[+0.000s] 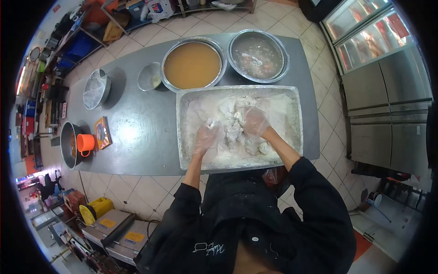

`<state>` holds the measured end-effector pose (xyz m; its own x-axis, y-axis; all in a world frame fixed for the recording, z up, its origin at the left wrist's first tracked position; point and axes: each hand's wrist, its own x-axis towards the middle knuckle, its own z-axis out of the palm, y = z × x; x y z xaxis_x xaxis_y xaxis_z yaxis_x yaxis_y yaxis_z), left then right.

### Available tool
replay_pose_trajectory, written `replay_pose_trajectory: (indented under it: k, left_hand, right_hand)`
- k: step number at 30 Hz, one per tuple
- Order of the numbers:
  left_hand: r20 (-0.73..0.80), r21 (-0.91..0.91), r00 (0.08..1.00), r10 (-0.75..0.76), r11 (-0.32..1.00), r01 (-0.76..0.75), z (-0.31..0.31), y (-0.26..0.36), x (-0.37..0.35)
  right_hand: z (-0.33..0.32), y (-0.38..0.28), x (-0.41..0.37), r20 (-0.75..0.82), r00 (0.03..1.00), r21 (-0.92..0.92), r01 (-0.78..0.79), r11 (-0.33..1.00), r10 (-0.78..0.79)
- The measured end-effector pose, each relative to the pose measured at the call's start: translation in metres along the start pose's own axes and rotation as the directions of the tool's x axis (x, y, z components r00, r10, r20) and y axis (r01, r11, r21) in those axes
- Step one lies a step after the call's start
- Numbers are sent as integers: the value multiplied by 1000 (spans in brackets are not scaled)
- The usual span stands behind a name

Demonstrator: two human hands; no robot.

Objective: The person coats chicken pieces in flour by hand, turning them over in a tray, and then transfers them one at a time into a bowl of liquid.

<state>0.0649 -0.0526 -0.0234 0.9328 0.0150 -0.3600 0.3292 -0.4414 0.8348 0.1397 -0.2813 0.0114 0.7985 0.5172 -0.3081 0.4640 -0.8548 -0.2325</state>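
Observation:
Both of my hands wear clear plastic gloves and are inside a large metal tray (299, 132) of white flour (278, 107). My left hand (207, 137) is at the left of the heap, its fingers curled in with floury clumps at the tips; what they hold is hard to make out. My right hand (255, 122) has its fingers bent round a flour-coated piece (239, 117) near the middle. Between the hands lie more flour-coated pieces (233, 132). Others (264, 147) rest near the tray's front edge. Flour hides what the pieces are.
Behind the tray stand a bowl of orange-brown liquid (191, 66) and a bowl of cloudy liquid with pieces in it (258, 57). Leftward are a small metal bowl (146, 77), a wire-mesh strainer (96, 89), an orange mug (85, 143) in a bowl (67, 146), and a flat packet (103, 132).

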Motion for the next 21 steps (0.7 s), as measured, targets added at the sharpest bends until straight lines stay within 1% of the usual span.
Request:
replay_pose_trajectory:
  k: [1, 2, 3, 4, 5, 6, 7, 8, 9, 10, 11, 12, 13, 14, 15, 16, 17, 18, 19, 20, 21]
  left_hand:
    - [-4, -4, 1000, 0, 1000, -1, -3, 6, -3]
    - [-70, -117, 988, -139, 984, 131, -4, 11, -8]
    - [-116, -235, 952, -283, 939, 251, -3, 16, -12]
    - [-113, -238, 952, -284, 938, 251, 0, 15, -10]
    - [-42, -462, 960, -276, 858, 226, 4, 14, -5]
    - [25, -659, 968, -250, 724, 205, 9, 10, 0]
    - [28, -658, 969, -244, 725, 202, 18, -2, 7]
    - [-50, -503, 979, -196, 852, 145, 31, -19, 16]
    - [-118, -324, 984, -133, 942, 88, 38, -27, 20]
    - [-116, -324, 985, -128, 942, 85, 32, -2, 12]
    - [-110, -288, 983, -147, 951, 110, 25, 22, 1]
    - [-106, -249, 980, -166, 959, 136, 19, 40, -6]
    - [-104, -246, 981, -163, 960, 134, 20, 36, -5]
    - [-130, -244, 972, -196, 956, 160, 22, 31, -2]
    - [-156, -243, 960, -231, 952, 189, 23, 27, -2]
    - [-153, -241, 961, -230, 952, 189, 20, 30, -6]
    - [-134, -312, 962, -239, 931, 188, 15, 33, -11]
    - [-114, -383, 962, -248, 904, 188, 10, 34, -16]
    - [-111, -383, 962, -249, 904, 190, 20, -3, -6]
    - [-246, 18, 964, 100, 995, -99, 40, -66, 15]
    - [-226, 432, 858, 462, 837, -337, 51, -99, 27]
  right_hand:
    - [-14, -4, -12, -45, 998, 185, -36, 982, 45]
    - [-22, -7, -21, -79, 992, 365, -62, 929, 97]
    - [-24, -9, -26, -76, 992, 362, -63, 930, 97]
    - [-24, -10, -30, -205, 975, 471, 19, 882, 89]
    - [-27, -12, -34, -334, 938, 561, 115, 820, 97]
    - [-36, -19, -40, -336, 937, 559, 111, 822, 101]
    - [-49, -30, -45, -365, 923, 652, 158, 742, 123]
    - [-57, -36, -48, -391, 909, 730, 209, 650, 147]
    - [-50, -33, -46, -394, 907, 728, 209, 653, 149]
    - [-33, -27, -43, -439, 888, 674, 227, 703, 134]
    - [-17, -21, -39, -482, 868, 617, 243, 748, 116]
    - [-3, -12, -36, -485, 866, 617, 242, 749, 119]
    - [7, -4, -35, -434, 898, 682, 277, 676, 70]
    - [17, 4, -36, -386, 922, 743, 303, 596, 13]
    - [12, 4, -41, -386, 922, 744, 302, 596, 16]
    - [1, 1, -48, -174, 977, 906, 110, 409, 123]
    - [-8, 0, -52, 62, 982, 978, -95, 187, 178]
    - [-9, 2, -56, 63, 982, 978, -97, 187, 180]
    - [-10, 5, -60, 159, 929, 950, -237, 206, 334]
    - [-10, 8, -64, 241, 843, 906, -373, 201, 481]
    - [-4, 13, -64, 240, 842, 905, -374, 202, 483]
